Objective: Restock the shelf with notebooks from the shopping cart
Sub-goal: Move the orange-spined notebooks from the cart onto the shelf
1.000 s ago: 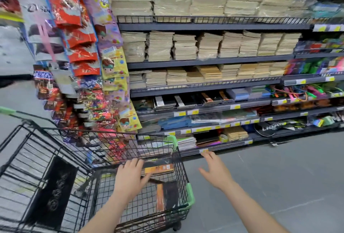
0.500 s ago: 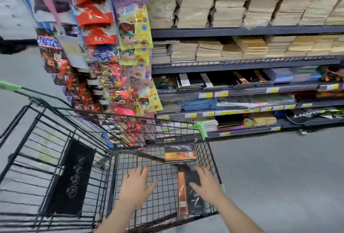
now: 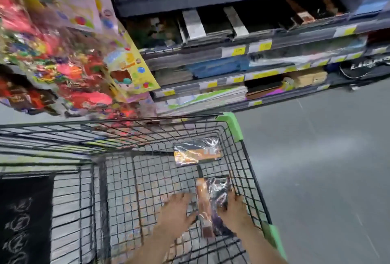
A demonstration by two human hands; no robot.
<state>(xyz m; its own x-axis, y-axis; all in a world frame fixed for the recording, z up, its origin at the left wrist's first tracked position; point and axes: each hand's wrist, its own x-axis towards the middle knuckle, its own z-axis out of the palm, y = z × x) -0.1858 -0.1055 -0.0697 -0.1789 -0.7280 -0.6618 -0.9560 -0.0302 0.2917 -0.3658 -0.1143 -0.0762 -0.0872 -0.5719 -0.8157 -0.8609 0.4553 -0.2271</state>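
1. Shopping cart (image 3: pixel 232 125): black wire basket with green corner guards, parked just beside the shelf (image 3: pixel 253 49); taken here as the landmark.
2. Near notebook (image 3: pixel 213 200): shrink-wrapped, dark cover with an orange band, lying on the cart floor against its right wall, at the person's end.
3. Far notebook (image 3: pixel 197 154): same wrapping and colours, on the cart floor toward the shelf end, apart from the near one.
4. Left hand (image 3: pixel 176 211): down inside the cart, fingers spread, resting at the near notebook's left edge. Blur hides whether it grips yet.
5. Right hand (image 3: pixel 233 206): inside the cart, between the near notebook and the right wall, fingers lying against the cover's right edge. A firm hold cannot be confirmed.
6. Progress, by judgement: pickup of the near notebook is only starting. Both visible notebooks are in the cart and none is on its way to the shelf, so the restocking of these two is left to do.
7. Writing: yellow price tags (image 3: pixel 237 51) line the shelf edges beyond the cart, too blurred to read. White lettering on a dark item at the shelf's far right is cut off and unreadable. A black panel (image 3: pixel 25 219) at the cart's left carries pale ring marks, no legible words.
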